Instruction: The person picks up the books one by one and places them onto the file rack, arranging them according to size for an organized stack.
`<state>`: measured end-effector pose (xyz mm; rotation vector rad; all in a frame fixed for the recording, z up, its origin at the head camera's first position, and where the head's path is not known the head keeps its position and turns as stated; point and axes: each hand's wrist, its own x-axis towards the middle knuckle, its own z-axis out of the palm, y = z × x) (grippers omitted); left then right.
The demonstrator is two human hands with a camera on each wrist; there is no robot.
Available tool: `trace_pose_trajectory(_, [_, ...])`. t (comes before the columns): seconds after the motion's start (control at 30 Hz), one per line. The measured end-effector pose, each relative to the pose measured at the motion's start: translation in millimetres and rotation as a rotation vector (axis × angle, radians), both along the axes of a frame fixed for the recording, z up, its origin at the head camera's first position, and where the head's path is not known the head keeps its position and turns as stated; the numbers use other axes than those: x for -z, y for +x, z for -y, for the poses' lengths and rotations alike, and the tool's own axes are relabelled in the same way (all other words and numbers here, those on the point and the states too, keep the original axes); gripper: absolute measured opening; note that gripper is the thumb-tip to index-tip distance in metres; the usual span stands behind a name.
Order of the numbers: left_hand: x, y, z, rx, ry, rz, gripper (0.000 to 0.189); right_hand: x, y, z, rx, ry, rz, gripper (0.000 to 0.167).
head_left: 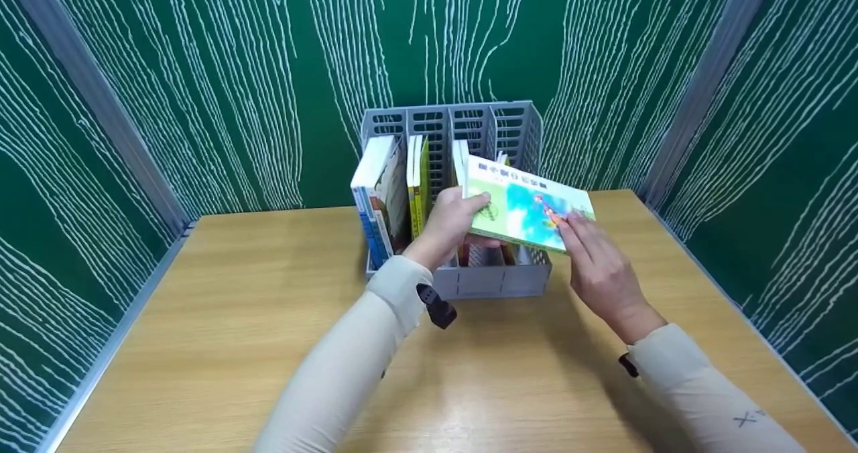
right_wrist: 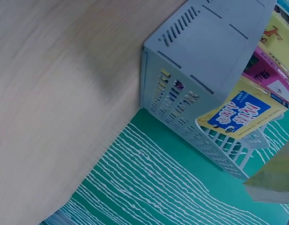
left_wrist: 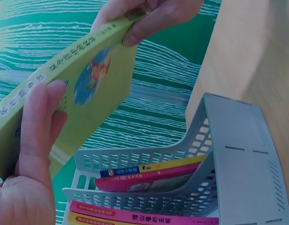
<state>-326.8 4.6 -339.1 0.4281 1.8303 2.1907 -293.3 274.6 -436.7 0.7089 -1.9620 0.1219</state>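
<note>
A thin book with a green, white and blue cover is held tilted above the front right of a grey file rack. My left hand grips its left end, thumb on the cover and fingers underneath. At the other end my right hand pinches the book, fingers on the cover; the left wrist view shows its thumb on the opposite face. That view also shows the yellow-green spine and back of the book. In the right wrist view just a corner of the book appears.
Several books stand in the rack's compartments, among them a thick white-edged book at the left, yellow-spined books beside it, and a yellow book with a blue label. The rack stands on a wooden table before green, white-streaked walls.
</note>
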Motion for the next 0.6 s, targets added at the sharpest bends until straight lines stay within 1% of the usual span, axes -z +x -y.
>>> trace_pose_trajectory(0.07, [-3.1,1.5,0.1,-0.032,-0.001,-0.033,0.04,-2.6,-2.5,0.5,0.0,-0.055,0.021,0.062])
trace_pose_trajectory(0.13, [-7.2,2.8,1.2,-0.062,-0.008,-0.08,0.038,-5.6,-5.3,0.6,0.014,-0.125,0.066,0.067])
trace_pose_trajectory(0.23, [-14.1,4.1,4.7,-0.122,-0.015,-0.154,0.035,-8.5,-9.0,0.7,0.058,-0.23,0.194,0.081])
trace_pose_trajectory(0.27, [-15.9,4.2,5.7,-0.144,-0.024,-0.182,0.035,-8.3,-10.5,0.8,0.073,-0.258,0.247,0.083])
trace_pose_trajectory(0.33, [-18.5,4.5,7.6,-0.188,-0.04,-0.234,0.033,-7.3,-12.8,1.0,0.101,-0.314,0.392,0.084])
trace_pose_trajectory(0.43, [-19.1,5.0,7.5,-0.263,-0.091,-0.294,0.031,-3.1,-15.1,0.2,0.134,-0.399,0.631,0.08])
trace_pose_trajectory(0.5, [-17.9,5.6,5.9,-0.31,-0.137,-0.319,0.031,0.6,-16.5,-0.8,0.16,-0.445,0.771,0.077])
trace_pose_trajectory(0.53, [-16.9,5.8,4.7,-0.333,-0.163,-0.33,0.032,2.9,-17.5,-1.5,0.167,-0.459,0.828,0.074])
trace_pose_trajectory(0.6, [-14.6,6.0,1.9,-0.376,-0.218,-0.358,0.033,7.7,-19.8,-2.4,0.162,-0.482,0.915,0.069])
